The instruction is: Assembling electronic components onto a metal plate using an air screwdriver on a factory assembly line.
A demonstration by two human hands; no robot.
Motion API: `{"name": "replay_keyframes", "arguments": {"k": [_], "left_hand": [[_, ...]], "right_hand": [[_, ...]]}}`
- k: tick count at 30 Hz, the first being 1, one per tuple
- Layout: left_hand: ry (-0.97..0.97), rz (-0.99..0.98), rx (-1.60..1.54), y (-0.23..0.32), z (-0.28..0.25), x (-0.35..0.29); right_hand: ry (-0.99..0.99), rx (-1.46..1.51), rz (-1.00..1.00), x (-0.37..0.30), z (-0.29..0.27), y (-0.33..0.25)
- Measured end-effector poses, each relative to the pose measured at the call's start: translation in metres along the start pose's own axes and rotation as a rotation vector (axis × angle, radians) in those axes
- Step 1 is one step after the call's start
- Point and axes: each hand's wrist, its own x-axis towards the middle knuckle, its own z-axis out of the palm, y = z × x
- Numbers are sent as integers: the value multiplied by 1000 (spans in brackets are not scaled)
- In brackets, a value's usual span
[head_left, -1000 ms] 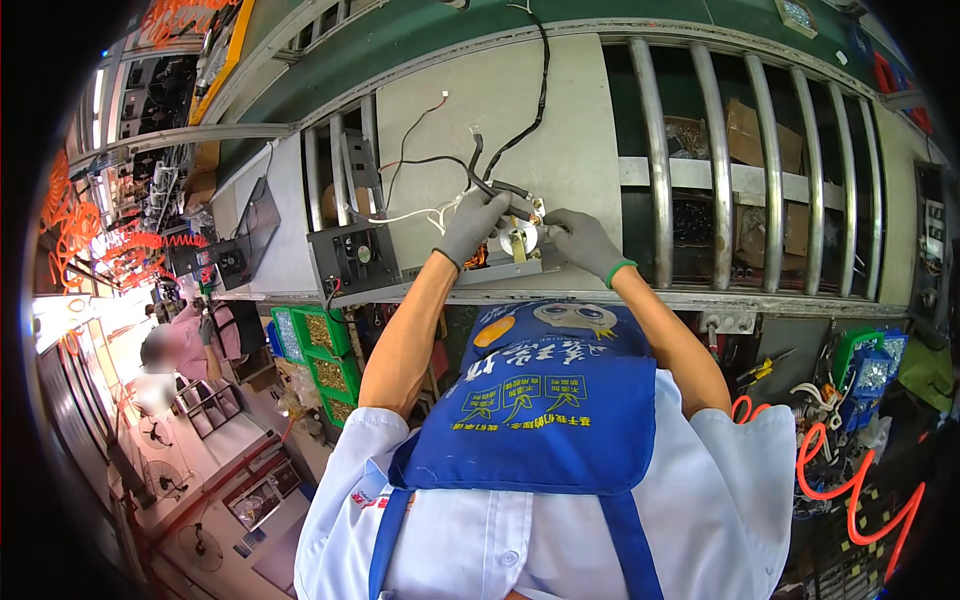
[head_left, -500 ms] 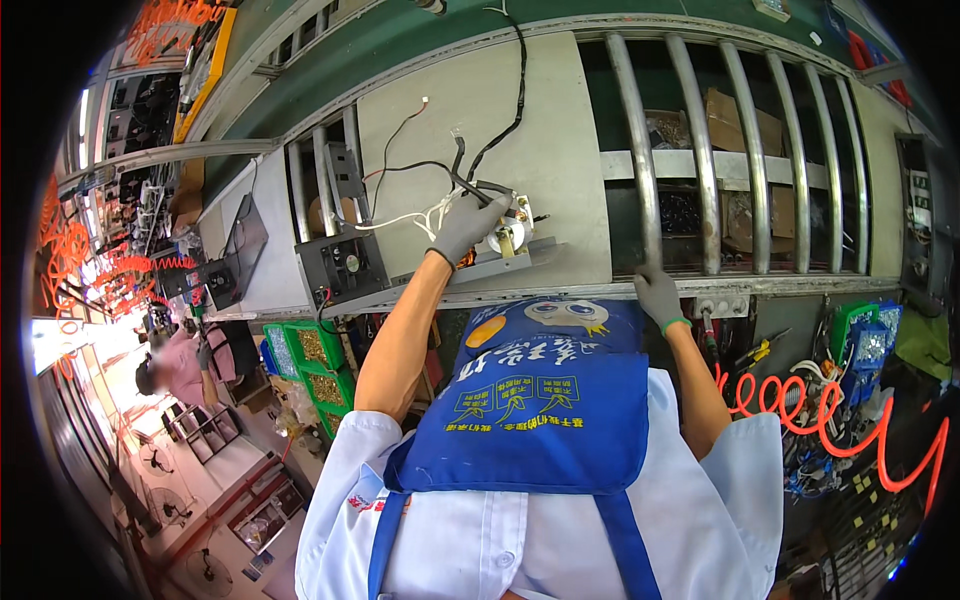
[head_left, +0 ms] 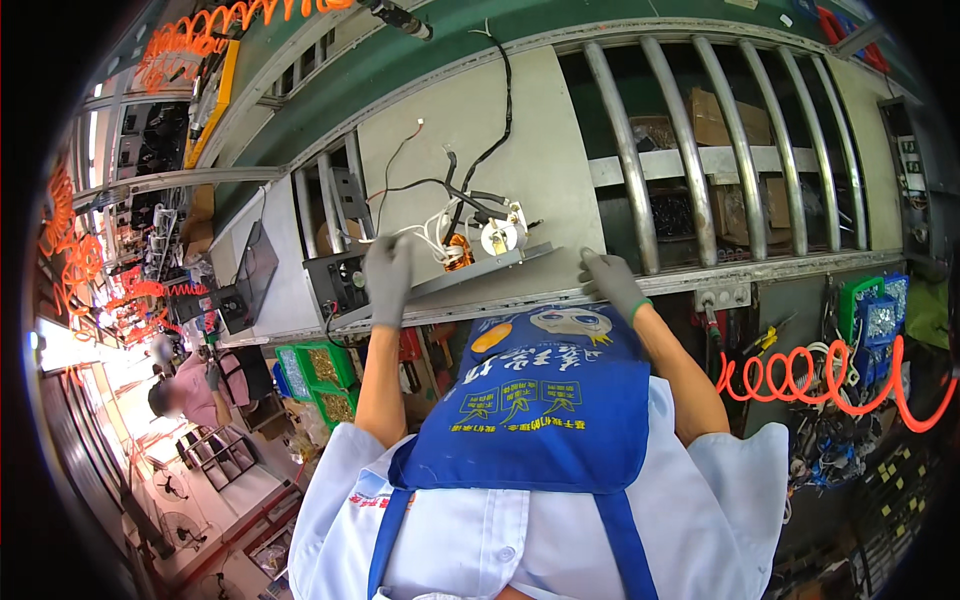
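My left hand point(head_left: 388, 278), in a grey glove, is raised in front of a dark metal housing with a fan point(head_left: 348, 280). Its fingers are smeared by motion, so any grip is unclear. To the right, my gloved right hand point(head_left: 612, 281) hovers at the bench's near edge, fingers loosely apart and holding nothing. Between the hands lies a long grey metal panel point(head_left: 480, 273). Behind it are a white round component point(head_left: 502, 236), a copper-coloured coil point(head_left: 458, 252) and white wires point(head_left: 428, 232). Black cables point(head_left: 497, 140) run from them across the pale board point(head_left: 550, 150).
Metal rollers point(head_left: 685, 150) run along the bench to the right, with cardboard point(head_left: 725, 118) beneath. Green bins of small parts point(head_left: 328, 375) stand below left. An orange coiled hose point(head_left: 800, 375) hangs at the right. Another person point(head_left: 195, 395) works at the far left.
My left hand has left the white component and moved left to the fan housing. My right hand has moved left from the bench edge near the rollers. The whole view has shifted slightly.
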Motion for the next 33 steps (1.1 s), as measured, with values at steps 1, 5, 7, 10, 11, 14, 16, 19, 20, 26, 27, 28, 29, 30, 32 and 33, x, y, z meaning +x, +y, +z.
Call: {"name": "replay_keyframes", "arguments": {"k": [1,5,7,10,11,14,16,19,20,26,27,28,29,30,32,33], "left_hand": [[126,-122,-3,15,-20,-19],[-198,-782,-733,-104,-60,-92],[-358,-1047,-1127,-113,-54,-110],[-69,-1063,-1559,-86,-34,-104],[-7,-1011,-1556,-97,-29,-99],[81,-970,-1549,-108,-15,-78],[115,-880,-1413,-104,-10,-77],[116,-877,-1409,-133,-2,-86],[109,-874,-1409,-140,6,-94],[14,-644,-1741,-172,68,-104],[-14,-704,-1688,-181,84,-97],[-37,-704,-1692,-169,87,-84],[-261,-492,-752,-154,93,-72],[-406,-220,184,-148,96,-66],[-403,-199,167,-172,117,-65],[-360,-255,-59,-178,126,-63]], "right_hand": [[-84,142,98,-1,11,-14],[-269,355,241,0,59,-41],[-289,516,146,16,76,-35],[-471,778,125,40,73,-21],[-436,814,184,39,72,-18],[-562,792,153,45,68,-2],[-538,759,192,35,69,-5],[-463,290,-273,15,67,6],[-457,292,-277,18,64,5],[-414,409,-28,50,42,7],[-302,321,-100,67,41,15],[-180,239,-169,78,42,19],[28,50,-191,86,41,26],[43,55,-187,89,40,26],[115,-288,-199,82,34,25],[137,-281,-183,80,26,30]]}}
